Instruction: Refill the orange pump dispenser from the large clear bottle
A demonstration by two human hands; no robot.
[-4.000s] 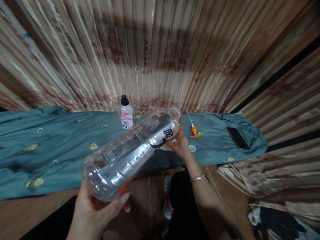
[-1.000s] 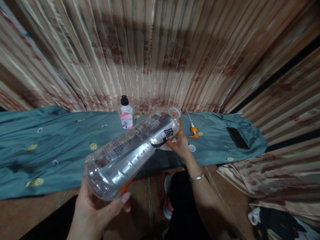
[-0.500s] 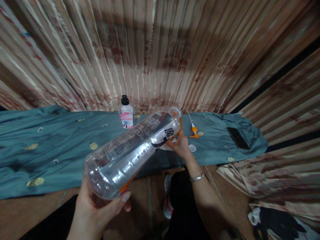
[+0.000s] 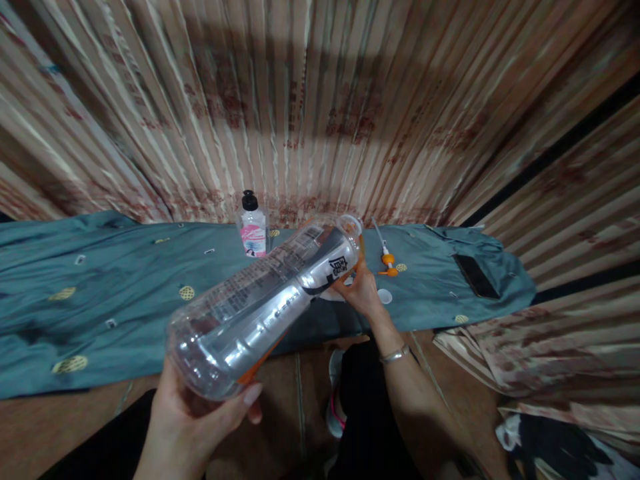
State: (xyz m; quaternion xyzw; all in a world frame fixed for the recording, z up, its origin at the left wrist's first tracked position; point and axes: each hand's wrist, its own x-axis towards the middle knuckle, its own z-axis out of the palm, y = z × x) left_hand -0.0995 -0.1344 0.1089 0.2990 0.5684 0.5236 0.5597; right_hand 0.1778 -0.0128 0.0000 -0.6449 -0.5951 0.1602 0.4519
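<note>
A large clear plastic bottle [image 4: 260, 307] with a black-and-white label lies tilted in front of me, its open mouth pointing away and its base toward me. My left hand [image 4: 185, 427] cups the base from below with fingers wrapped round it. Near the bottle's neck, my right hand [image 4: 361, 292] is closed on something orange that the bottle mostly hides. A silver bracelet sits on my right wrist.
A teal cloth [image 4: 100, 293] covers the low surface ahead. On it stand a small bottle with a pink label and black cap [image 4: 253, 230], an orange pump head with a tube [image 4: 386, 259], a white cap [image 4: 384, 296] and a black phone [image 4: 475, 275]. Striped curtains hang behind.
Almost nothing differs: both hands keep their hold and the big bottle stays tilted in the same place, with only a slight wobble.
</note>
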